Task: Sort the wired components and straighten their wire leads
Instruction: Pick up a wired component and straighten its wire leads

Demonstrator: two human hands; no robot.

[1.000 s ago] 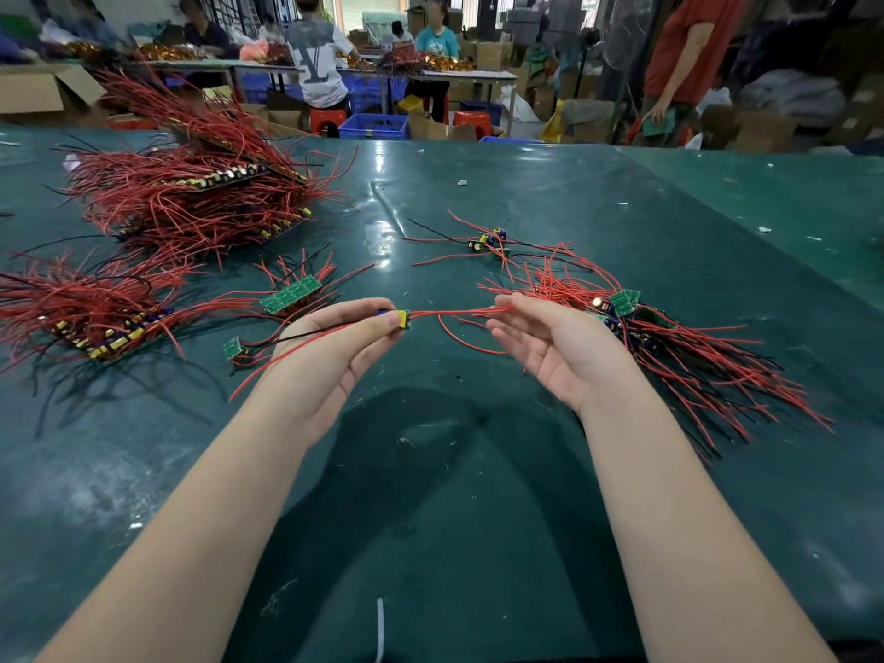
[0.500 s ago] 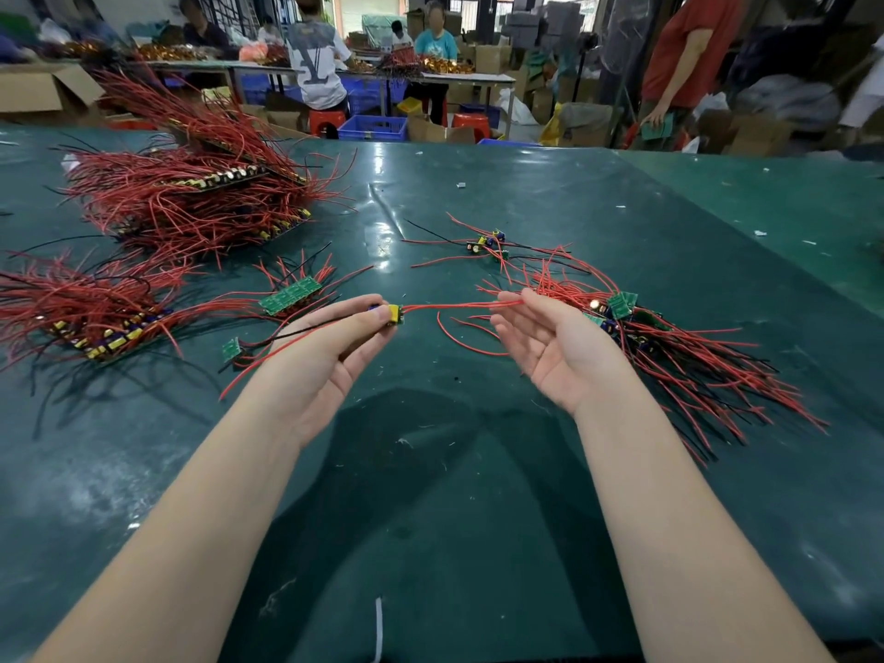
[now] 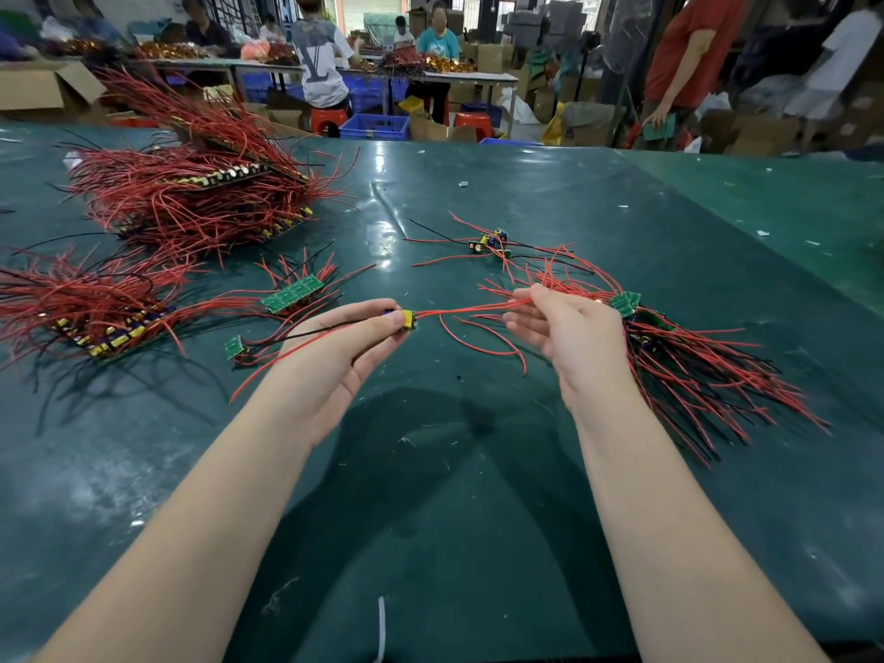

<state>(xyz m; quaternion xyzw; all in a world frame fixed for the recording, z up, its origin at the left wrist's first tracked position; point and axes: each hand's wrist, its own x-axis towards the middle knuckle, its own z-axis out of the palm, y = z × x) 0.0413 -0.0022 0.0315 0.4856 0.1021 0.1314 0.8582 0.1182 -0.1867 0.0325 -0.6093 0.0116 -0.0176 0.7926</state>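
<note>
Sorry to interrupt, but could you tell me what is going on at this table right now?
A person is straightening wires on small circuit parts. The left hand pinches a small yellow part, while the right hand holds its red wires stretched between them above the green table. Tidy stacks lie on the left, and a loose pile waits on the right.

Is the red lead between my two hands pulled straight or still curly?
Nearly straight: the red lead runs taut from the component in the left hand to the right hand.
</note>
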